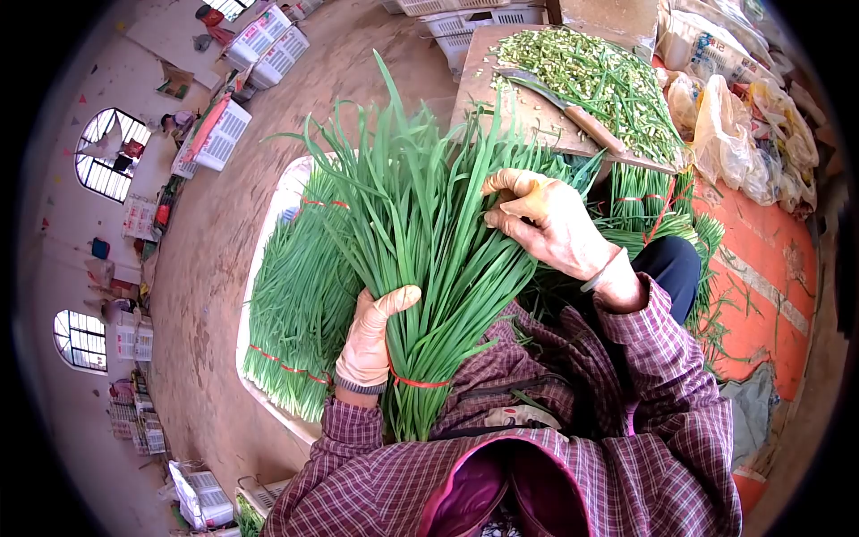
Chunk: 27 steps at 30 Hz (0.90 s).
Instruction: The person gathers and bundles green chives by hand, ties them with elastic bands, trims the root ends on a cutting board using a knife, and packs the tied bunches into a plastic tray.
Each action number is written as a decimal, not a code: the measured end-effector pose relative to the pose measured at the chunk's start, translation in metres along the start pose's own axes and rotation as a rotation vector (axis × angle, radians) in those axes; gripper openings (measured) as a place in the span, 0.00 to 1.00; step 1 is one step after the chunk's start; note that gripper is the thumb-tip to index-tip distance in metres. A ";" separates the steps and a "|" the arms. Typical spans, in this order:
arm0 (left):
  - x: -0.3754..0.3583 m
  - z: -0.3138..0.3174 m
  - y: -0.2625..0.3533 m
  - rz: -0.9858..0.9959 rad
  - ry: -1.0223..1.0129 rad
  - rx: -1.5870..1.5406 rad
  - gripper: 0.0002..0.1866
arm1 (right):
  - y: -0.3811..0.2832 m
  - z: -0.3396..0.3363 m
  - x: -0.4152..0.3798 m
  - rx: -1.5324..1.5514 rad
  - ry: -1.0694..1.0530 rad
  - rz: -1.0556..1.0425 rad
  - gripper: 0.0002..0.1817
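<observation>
A large bunch of garlic chives (438, 259) leans upright in front of my chest, its leaves fanned out at the top. A red tie (420, 383) circles it low down. My left hand (369, 336), in a thin pale glove, wraps around the bunch's left side just above the tie, thumb across the front. At the upper right of the leaves is my right hand (550, 219), also gloved, with its fingers bent and thumb and forefinger drawn together. Whether a leaf is between those fingertips I cannot make out.
Left of the bunch stands a white crate (246, 322) of tied chives. A cutting board (479, 94) ahead carries chopped chives (582, 67) and a knife (573, 112). More tied bunches (640, 201) lie right, beside plastic bags (738, 134) and an orange surface (769, 277).
</observation>
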State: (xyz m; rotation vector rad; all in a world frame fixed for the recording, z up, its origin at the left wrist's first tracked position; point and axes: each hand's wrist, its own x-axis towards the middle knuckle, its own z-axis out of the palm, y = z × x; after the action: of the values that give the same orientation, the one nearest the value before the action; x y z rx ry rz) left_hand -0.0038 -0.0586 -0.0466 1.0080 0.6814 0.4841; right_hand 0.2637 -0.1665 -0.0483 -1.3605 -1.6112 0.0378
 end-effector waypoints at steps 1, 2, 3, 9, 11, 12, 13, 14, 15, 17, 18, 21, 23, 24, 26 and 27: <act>0.000 0.001 0.001 -0.009 0.004 0.007 0.25 | -0.001 -0.002 0.001 0.041 -0.006 0.014 0.06; -0.001 0.004 0.002 -0.009 0.004 0.006 0.25 | -0.001 -0.003 0.001 0.082 -0.011 0.027 0.06; -0.003 0.009 0.004 -0.005 0.001 0.004 0.25 | -0.001 -0.003 0.001 0.082 -0.012 0.027 0.06; -0.003 0.012 0.004 0.003 -0.020 0.018 0.28 | 0.002 0.002 0.000 0.260 0.002 0.154 0.13; -0.003 0.013 0.005 0.002 -0.027 0.028 0.28 | 0.003 0.007 0.001 0.415 0.026 0.190 0.14; -0.004 0.017 0.006 0.005 -0.023 0.036 0.29 | 0.003 0.009 0.002 0.415 0.027 0.189 0.14; -0.004 0.019 0.007 0.007 -0.019 0.045 0.29 | 0.003 0.009 0.002 0.448 0.035 0.185 0.14; -0.004 0.019 0.007 0.007 -0.019 0.045 0.29 | 0.003 0.010 0.003 0.482 0.043 0.182 0.13; -0.005 0.019 0.007 0.006 -0.018 0.048 0.30 | 0.002 0.009 0.003 0.482 0.044 0.182 0.13; -0.004 0.020 0.006 0.004 -0.017 0.050 0.30 | 0.001 0.006 0.004 0.327 0.005 0.175 0.12; -0.004 0.020 0.007 0.005 -0.019 0.048 0.30 | 0.002 0.006 0.003 0.328 0.004 0.176 0.12; -0.004 0.020 0.006 0.006 -0.017 0.041 0.29 | 0.002 0.007 0.002 0.159 0.049 0.075 0.11; -0.004 0.018 0.005 0.006 -0.012 0.036 0.28 | -0.002 0.005 0.001 0.167 0.084 0.112 0.09; -0.004 0.017 0.005 0.005 -0.017 0.031 0.27 | -0.001 0.006 0.000 0.167 0.083 0.111 0.09; -0.003 0.015 0.004 0.003 -0.022 0.026 0.27 | 0.001 0.007 -0.002 0.210 0.042 0.161 0.08; -0.002 0.015 0.002 0.007 -0.018 0.026 0.27 | 0.000 0.007 -0.002 0.210 0.042 0.162 0.08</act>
State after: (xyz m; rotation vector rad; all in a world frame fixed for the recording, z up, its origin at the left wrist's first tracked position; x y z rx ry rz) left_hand 0.0050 -0.0677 -0.0386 1.0385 0.6698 0.4722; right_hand 0.2587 -0.1648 -0.0527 -1.3150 -1.4167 0.2666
